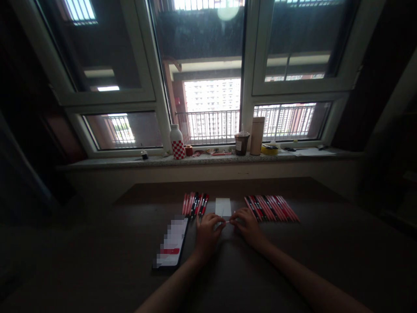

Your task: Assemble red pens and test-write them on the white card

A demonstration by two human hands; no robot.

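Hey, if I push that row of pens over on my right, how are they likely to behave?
Being long and thin, the pens are probably stiff and light. Lying close together side by side on the table, they would likely bump one another and fan out. Some may roll, though their barrels are too small here to tell round from faceted.

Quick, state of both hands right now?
Left hand: fingertips closed on a small pale item, too small to identify.
Right hand: fingertips closed at the item's other end.
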